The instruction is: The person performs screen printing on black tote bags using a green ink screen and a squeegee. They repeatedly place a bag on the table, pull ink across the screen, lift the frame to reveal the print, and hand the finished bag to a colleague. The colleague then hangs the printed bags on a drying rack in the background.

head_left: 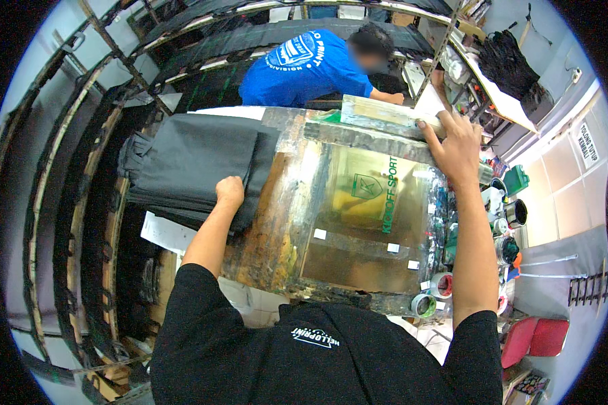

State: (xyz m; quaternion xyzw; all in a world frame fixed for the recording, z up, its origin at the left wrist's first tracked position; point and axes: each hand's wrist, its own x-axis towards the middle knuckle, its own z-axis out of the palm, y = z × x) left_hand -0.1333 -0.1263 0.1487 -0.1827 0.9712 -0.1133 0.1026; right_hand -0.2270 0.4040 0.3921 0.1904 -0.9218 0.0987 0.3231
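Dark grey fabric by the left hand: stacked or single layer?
Stacked: dark grey fabric shows several layered edges along its near side.

- We cannot see the left hand's (230,192) fingertips — curled under.
- The face (370,62) of the co-worker (300,71) is blurred to us.
- The lower edge cuts our black shirt (331,368).

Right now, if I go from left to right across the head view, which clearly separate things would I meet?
Dark cloth stack → printing screen → green jug → white wall sign.
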